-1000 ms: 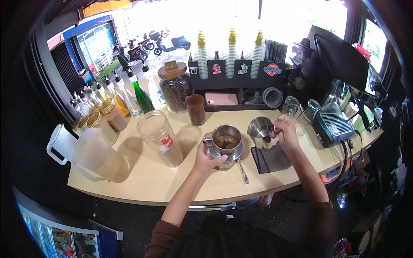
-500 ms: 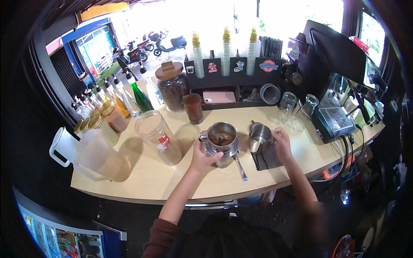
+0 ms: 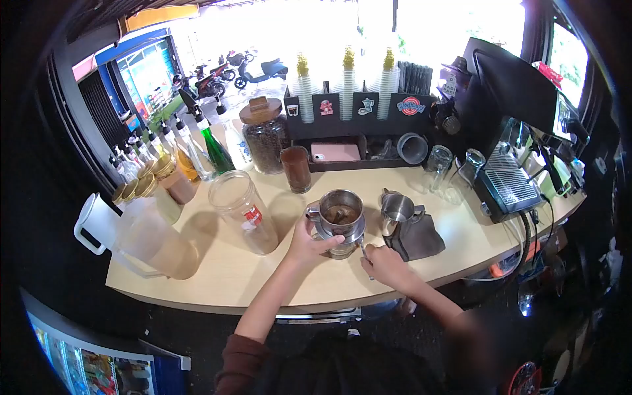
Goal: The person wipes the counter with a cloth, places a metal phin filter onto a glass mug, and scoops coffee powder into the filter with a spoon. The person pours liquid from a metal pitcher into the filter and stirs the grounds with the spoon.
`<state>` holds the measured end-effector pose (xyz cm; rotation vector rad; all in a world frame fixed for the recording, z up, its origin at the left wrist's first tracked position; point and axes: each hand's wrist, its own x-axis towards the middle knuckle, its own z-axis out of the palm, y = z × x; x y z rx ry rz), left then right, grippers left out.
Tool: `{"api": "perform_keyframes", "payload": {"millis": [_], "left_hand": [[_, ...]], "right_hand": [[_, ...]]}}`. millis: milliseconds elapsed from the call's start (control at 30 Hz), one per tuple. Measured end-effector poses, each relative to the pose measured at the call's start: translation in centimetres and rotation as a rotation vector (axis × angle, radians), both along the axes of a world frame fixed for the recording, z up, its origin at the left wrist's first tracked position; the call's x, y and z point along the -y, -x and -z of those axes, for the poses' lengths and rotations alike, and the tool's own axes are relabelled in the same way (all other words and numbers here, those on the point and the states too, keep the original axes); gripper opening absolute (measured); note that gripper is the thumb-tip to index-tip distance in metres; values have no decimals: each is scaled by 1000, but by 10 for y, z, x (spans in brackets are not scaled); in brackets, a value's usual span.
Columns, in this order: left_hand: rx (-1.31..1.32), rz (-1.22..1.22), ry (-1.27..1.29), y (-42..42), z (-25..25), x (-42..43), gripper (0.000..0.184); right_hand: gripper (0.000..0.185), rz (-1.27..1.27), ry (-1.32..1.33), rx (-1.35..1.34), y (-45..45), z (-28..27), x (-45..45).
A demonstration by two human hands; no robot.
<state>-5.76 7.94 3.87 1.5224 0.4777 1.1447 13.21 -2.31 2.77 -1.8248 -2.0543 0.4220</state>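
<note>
A metal drip filter [image 3: 340,209] with brown liquid and grounds inside sits on top of a small glass [image 3: 342,251]. My left hand [image 3: 312,242] is wrapped round the filter's left side and rim plate, thumb at the front. Just to the right, my right hand [image 3: 387,264] is closed on a metal spoon [image 3: 363,247], whose upper part shows above the fingers. Behind that hand, a steel pitcher [image 3: 397,214] stands upright against a dark folded cloth [image 3: 421,238], and neither hand touches it.
On the left stand a clear jar [image 3: 245,214], a plastic pitcher [image 3: 155,240] and syrup bottles [image 3: 212,141]. Behind are a brown-filled glass [image 3: 296,170], a coffee bean jar [image 3: 265,138] and a black cup organizer [image 3: 342,153]. Glasses [image 3: 438,161] and a coffee machine [image 3: 510,178] are at the right.
My right hand has set the steel pitcher down by the cloth, let go of its handle, and moved left and nearer to grasp the spoon. My left hand remains on the filter.
</note>
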Motion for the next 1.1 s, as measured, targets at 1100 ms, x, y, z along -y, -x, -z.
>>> {"api": "perform_keyframes", "payload": {"millis": [1100], "left_hand": [[-472,-100,-282,11,-81,9,69]], "right_hand": [[14,-311,-385,469,27,-162,-20]]}}
